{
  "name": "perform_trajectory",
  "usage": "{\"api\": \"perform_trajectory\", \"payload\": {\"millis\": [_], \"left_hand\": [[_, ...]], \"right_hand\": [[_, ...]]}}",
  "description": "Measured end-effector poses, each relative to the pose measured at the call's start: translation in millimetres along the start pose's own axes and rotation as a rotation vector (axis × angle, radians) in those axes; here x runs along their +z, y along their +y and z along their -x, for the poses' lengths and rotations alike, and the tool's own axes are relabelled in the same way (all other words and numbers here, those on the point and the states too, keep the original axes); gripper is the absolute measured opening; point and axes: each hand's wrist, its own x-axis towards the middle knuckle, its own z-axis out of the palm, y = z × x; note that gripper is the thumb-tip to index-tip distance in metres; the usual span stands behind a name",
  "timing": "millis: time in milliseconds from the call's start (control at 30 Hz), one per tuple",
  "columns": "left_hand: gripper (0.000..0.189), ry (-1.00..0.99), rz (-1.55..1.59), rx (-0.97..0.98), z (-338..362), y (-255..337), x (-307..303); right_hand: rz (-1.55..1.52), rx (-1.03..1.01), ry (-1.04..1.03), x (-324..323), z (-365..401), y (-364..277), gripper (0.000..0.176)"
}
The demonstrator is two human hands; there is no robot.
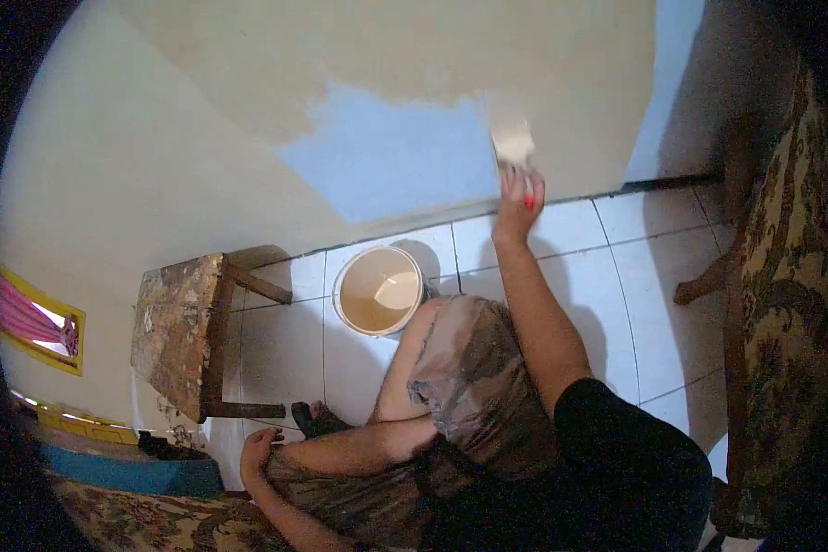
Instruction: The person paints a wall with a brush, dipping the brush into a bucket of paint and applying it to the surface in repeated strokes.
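Right-hand grip (518, 204): closed around the handle of a wide brush (512, 145), arm stretched forward, bristles flat against the wall (156, 156) at the right edge of the bare blue patch (396, 161), a little above the floor line. Left-hand grip (255, 451): no tool in it, resting on patterned fabric at the knee, low in the view; degree of closure impossible to tell.

Step in hand, judged from the layout: laying a cream coat over the blue patch, starting from its right side. Cream cover above and on both sides of the patch; blue exposed down to the joint with the floor.

Supply: bucket (338, 299) of cream paint upright on the tiled floor (653, 294), just beside the raised knee, between body and wall, left of the brush arm. Paint-spattered wooden stool (177, 327) further left, apart from the bucket. Upholstered chair (787, 276) at the far right, near the wall.

Next move, requirements:
- Draw the brush leftward across the blue in overlapping strokes, with even pressure.
- Stop short of the tiles to avoid smears at the joint.
- Reload on dry drag: swing the arm down and left to the bucket, dip the tip only, wipe on the rim.
- Mind the knee beside the bucket.
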Motion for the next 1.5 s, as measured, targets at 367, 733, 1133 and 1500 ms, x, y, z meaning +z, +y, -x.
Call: {"api": "perform_trajectory", "payload": {"millis": [367, 733, 1133, 1500], "left_hand": [[0.040, 0.038, 0.011, 0.033, 14, 19, 6], [0.036, 0.043, 0.198, 0.115, 15, 6, 8], [0.035, 0.050, 0.183, 0.147, 9, -1, 8], [0.036, 0.004, 0.153, 0.114, 16, 8, 4]], "right_hand": [[0.030, 0.077, 0.043, 26, -16, -20, 0.026], [0.091, -0.126, -0.113, 85, -12, -52, 0.033], [0.261, 0.019, 0.081, 38, -12, -46, 0.020], [0.148, -0.177, -0.192, 74, -28, -75, 0.030]]}}
